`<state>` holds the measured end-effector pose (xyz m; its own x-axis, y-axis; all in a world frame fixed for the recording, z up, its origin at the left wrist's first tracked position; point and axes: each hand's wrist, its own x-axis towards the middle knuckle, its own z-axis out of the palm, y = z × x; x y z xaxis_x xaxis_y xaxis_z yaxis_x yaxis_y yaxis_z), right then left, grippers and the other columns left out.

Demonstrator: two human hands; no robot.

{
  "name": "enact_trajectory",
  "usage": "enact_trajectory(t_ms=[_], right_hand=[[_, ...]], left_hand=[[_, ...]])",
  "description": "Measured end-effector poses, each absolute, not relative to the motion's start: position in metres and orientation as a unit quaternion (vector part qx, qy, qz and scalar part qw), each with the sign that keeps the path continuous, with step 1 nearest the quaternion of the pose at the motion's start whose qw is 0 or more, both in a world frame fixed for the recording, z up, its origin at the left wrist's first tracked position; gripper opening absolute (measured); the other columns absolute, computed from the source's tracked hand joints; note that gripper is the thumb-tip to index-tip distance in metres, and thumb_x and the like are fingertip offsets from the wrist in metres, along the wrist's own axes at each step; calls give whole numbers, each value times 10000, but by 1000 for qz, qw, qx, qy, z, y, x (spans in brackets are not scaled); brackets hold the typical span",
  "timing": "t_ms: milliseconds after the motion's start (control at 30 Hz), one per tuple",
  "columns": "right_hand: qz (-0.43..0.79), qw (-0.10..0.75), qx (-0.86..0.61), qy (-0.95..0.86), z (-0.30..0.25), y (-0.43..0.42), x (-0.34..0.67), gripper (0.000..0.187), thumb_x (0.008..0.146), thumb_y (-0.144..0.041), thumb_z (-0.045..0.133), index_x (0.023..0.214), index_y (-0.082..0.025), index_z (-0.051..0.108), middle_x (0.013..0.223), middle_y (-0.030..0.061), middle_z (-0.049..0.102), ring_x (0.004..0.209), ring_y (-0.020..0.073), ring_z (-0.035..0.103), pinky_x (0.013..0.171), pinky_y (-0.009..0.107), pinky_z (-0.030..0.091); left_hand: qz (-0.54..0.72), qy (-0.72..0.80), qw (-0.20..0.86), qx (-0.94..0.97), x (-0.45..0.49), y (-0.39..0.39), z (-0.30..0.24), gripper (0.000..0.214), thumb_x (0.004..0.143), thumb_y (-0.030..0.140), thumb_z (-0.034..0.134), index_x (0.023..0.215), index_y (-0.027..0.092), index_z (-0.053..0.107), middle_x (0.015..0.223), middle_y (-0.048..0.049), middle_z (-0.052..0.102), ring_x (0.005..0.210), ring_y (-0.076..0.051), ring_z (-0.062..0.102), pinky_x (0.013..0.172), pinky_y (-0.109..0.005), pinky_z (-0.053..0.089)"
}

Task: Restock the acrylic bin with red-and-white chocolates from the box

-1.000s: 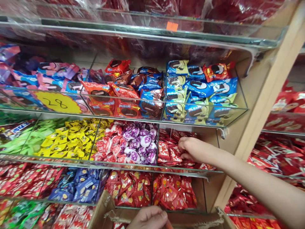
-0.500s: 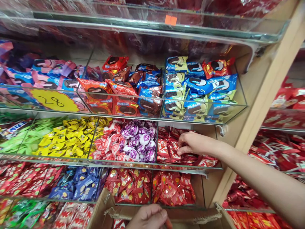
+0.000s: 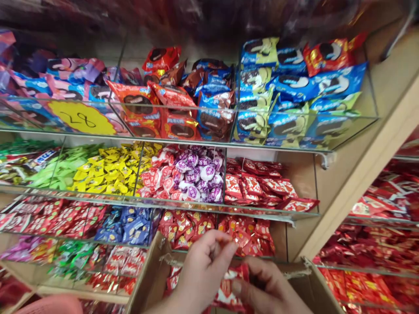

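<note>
Low in the middle, both hands are over an open cardboard box. My right hand has its thumb and fingers closed on a red-and-white candy packet. Close beside it, my left hand is curled, thumb and forefinger drawn together; what they hold, if anything, I cannot make out. More red-and-white packets show inside the box, partly hidden by the left hand. Similar red-and-white packets lie in rows in the right bin of the middle shelf, with one packet at its front edge.
Glass dividers split the shelves into bins. Purple-and-white wrapped candies and yellow candies sit to the left. Cookie packets fill the shelf above, behind a yellow price tag. A wooden upright stands at right.
My right hand has come down from the middle shelf's red-and-white packets to the box, with a packet in it. My left hand has risen in view. The camera view has shifted.
</note>
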<state>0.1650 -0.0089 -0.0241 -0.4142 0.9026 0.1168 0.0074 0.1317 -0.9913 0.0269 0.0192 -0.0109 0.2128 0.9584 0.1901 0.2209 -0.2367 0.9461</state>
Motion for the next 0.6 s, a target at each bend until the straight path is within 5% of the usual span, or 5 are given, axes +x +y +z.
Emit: enact_trajectory(t_ms=[133, 267, 600], right_hand=[[547, 444, -382, -598, -24, -7, 173, 275, 754, -391, 545, 617, -157, 494, 535, -35, 467, 502, 83, 431, 495, 198, 354], [543, 486, -398, -557, -30, -2, 181, 305, 802, -404, 472, 616, -165, 508, 535, -24, 492, 512, 98, 452, 518, 211, 369], [564, 545, -395, -479, -42, 1, 185, 296, 746, -384, 550, 543, -173, 507, 535, -21, 461, 519, 113, 407, 526, 228, 345]], left_hand=[[461, 395, 556, 568, 23, 21, -9, 295, 746, 410, 540, 910, 167, 512, 597, 53, 431, 536, -80, 375, 509, -185, 306], [417, 354, 657, 519, 21, 17, -10, 252, 713, 373, 605, 785, 139, 545, 690, 1, 565, 663, -114, 496, 647, -237, 387], [437, 342, 694, 458, 23, 18, -17, 209, 708, 326, 632, 663, 131, 572, 628, 15, 584, 591, -75, 487, 596, -199, 381]])
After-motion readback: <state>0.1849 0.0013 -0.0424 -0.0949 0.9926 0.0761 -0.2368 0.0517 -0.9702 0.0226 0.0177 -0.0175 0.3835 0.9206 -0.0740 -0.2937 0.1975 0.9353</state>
